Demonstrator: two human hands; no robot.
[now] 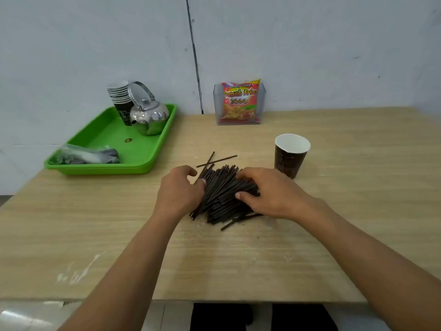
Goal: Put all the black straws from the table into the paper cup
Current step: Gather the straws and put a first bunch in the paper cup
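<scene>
From the head camera, a big pile of black straws [224, 192] lies in the middle of the wooden bench [238, 259]. The left hand [179, 189] is curled against the left side of the pile, and the right hand [267, 192] lies on the right side with its fingers bent over the straws. Both hands press on the pile, but no bunch is lifted yet. Two loose straws [216, 161] lie crossed just behind the pile. The paper cup [291, 155] stands upright to the right of the pile, near the right hand, and it looks empty. I think the step is gathering the straws into a bunch. Next, the hands need to squeeze a bunch tight, lift it, and stand it in the cup. At the back left is a green tray [148, 158] with a shiny kettle [149, 115] and stacked cups [120, 99]. A snack bag [241, 101] leans on the white wall.
</scene>
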